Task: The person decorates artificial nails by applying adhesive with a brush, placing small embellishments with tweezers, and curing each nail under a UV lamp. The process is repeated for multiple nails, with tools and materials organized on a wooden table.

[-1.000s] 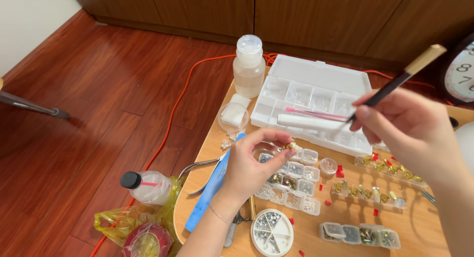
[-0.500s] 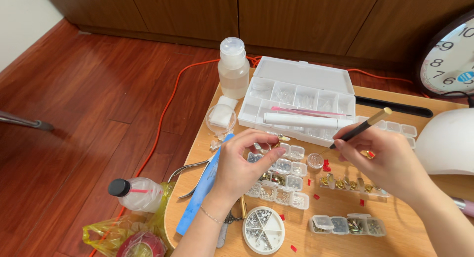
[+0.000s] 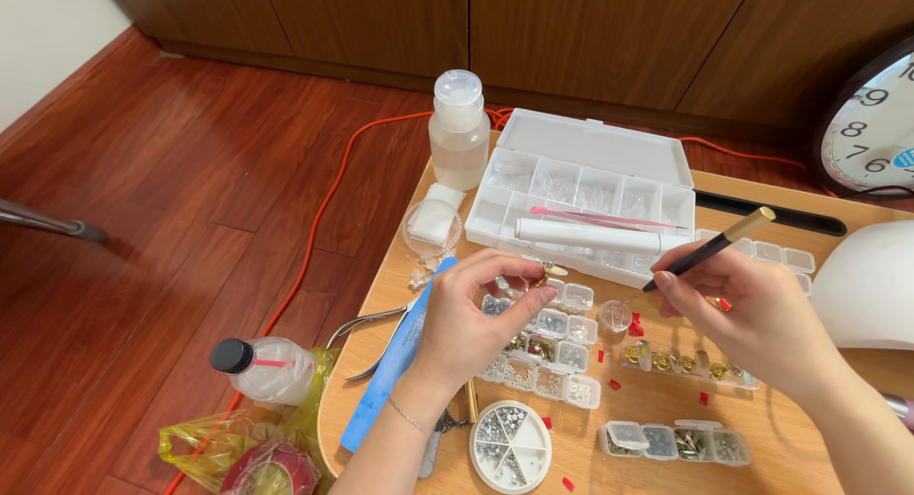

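My left hand [image 3: 471, 314] pinches a small pale nail tip [image 3: 549, 268] between thumb and fingers, above a strip of little clear bead compartments [image 3: 552, 357]. My right hand [image 3: 752, 314] grips a thin black brush with a gold end [image 3: 709, 252]; its fine point reaches down-left toward a tiny clear dish [image 3: 615, 315]. The two hands are a short way apart over the wooden table [image 3: 381, 295].
A white compartment box [image 3: 590, 195] with a white pen on it lies behind. A clear bottle [image 3: 458, 128], pad dish [image 3: 433, 224], blue file [image 3: 395, 362], nippers [image 3: 367, 328], round bead wheel [image 3: 509, 447], white lamp [image 3: 862, 281], clock [image 3: 871, 124], orange cable [image 3: 314, 238], black-capped bottle [image 3: 262, 369].
My right hand has come down from high at the right with the brush, toward the small dish. The view shifted, and my left hand stays over the bead boxes.
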